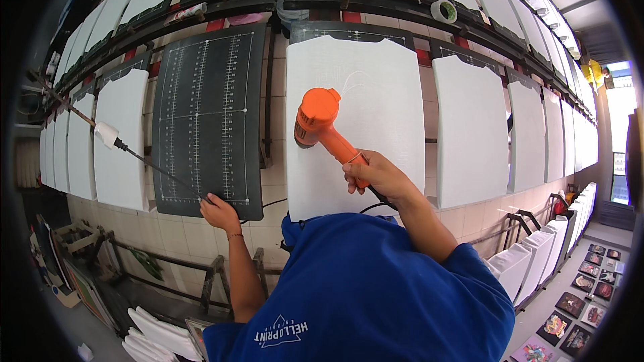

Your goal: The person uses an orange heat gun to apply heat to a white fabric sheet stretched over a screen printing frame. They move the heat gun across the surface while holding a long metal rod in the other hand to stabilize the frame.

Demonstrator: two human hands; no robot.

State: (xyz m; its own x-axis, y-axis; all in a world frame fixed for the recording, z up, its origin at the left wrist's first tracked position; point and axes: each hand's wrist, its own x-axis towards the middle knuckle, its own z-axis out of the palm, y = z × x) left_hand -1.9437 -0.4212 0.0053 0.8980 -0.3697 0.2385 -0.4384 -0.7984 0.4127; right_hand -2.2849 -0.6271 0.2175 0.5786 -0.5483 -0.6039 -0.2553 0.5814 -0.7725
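Observation:
An orange heat gun (320, 112) is gripped by its handle in my right hand (379, 177), its dark nozzle facing down over a white T-shirt (389, 121) stretched on a board. Fine pale lines show on the shirt beside the gun. To the left, my left hand (219, 212) closes around a black power cable (164, 173) at the near edge of a bare black printing board (208, 94) with white ruled marks. From there the cable rises to a white plug connector (106, 135) at upper left; another stretch passes behind my body toward the gun.
White shirts on boards (473, 131) line both sides. A dark rail (362, 1) crosses beyond them, with a roll of tape (443, 11) on it. Behind me on the left is a metal frame (168, 261); folded white cloth (164, 335) lies lower left.

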